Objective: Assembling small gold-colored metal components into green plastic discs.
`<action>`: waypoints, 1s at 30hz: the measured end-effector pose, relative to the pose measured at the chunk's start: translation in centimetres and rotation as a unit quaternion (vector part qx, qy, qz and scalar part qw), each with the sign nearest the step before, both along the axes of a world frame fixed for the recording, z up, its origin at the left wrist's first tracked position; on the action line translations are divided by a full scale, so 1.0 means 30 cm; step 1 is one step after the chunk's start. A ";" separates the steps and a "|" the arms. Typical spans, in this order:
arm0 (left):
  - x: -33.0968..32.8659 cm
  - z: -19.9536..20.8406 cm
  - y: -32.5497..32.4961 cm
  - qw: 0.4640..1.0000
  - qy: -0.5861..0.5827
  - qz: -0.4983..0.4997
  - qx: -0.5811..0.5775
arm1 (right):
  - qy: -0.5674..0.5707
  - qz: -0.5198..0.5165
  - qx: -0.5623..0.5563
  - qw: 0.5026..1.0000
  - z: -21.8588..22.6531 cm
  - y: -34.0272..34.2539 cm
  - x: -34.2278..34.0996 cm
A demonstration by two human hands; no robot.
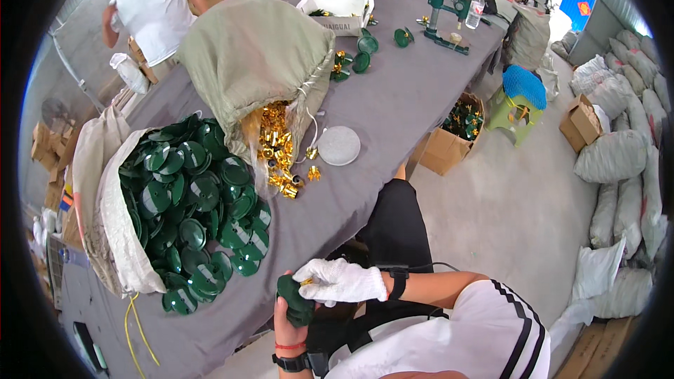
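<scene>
At the table's near edge, my bare left hand (286,326) is closed round a few dark green discs (298,303). My right hand (342,281), in a white knitted glove, pinches a small gold metal piece (307,281) against those discs. Whether the piece is seated in a disc is hidden by the fingers. Left of my hands, an open woven sack (116,217) spills a heap of green discs (203,193) onto the table. Behind it, a large grey-green sack (256,52) lies with its mouth toward me, and gold metal pieces (277,137) pour out.
A round whitish disc (338,146) lies beside the gold pieces. Farther back stand a white box (344,22), assembled green-and-gold parts (361,62) and a green hand press (449,10). On the floor are a cardboard box (446,151) and a green stool (511,114). Another person (151,10) stands behind the table.
</scene>
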State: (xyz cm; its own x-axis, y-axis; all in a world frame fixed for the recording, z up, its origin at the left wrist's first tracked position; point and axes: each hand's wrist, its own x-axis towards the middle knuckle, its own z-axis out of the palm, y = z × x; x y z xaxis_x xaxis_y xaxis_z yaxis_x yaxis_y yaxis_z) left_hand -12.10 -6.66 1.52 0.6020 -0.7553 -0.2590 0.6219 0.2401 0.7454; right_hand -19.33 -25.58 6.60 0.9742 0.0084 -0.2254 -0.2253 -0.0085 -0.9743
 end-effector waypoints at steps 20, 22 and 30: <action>-0.075 -0.057 0.116 0.974 0.196 -0.097 0.064 | -0.124 0.035 -0.052 0.990 -0.238 0.068 -0.104; -0.065 -0.041 0.116 0.978 0.141 -0.108 0.111 | -0.154 0.111 -0.231 0.954 -0.120 0.055 -0.065; -0.097 -0.060 0.102 0.983 0.055 -0.106 0.140 | 0.182 0.045 0.077 0.979 -0.151 0.093 -0.081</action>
